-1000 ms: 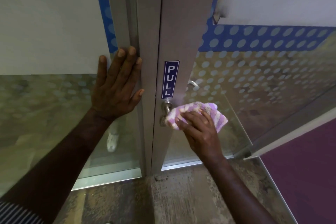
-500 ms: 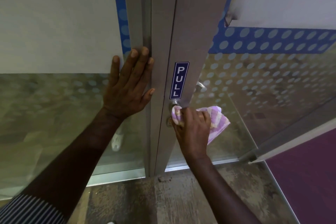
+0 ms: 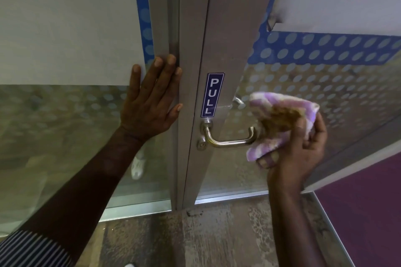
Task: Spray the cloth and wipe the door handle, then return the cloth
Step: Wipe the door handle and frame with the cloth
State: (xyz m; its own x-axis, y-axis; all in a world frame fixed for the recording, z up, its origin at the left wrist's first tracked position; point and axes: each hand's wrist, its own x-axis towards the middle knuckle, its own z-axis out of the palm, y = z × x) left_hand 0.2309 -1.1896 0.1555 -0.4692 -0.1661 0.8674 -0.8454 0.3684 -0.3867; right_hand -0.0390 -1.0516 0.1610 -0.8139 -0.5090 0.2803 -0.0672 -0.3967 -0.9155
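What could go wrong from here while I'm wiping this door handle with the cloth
1. The cloth shows a brown soiled patch facing the handle; wiping with that side could smear dirt back on.
2. The left hand lies flat on the frame with fingertips at the door's edge gap; if the door swings, they could get pinched.
3. The right hand holds the cloth loosely bunched, so it might slip and drop to the floor.

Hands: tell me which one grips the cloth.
The right hand grips the purple-and-white cloth, just off the free end of the door handle. The left hand lies flat on the door frame, holding nothing.
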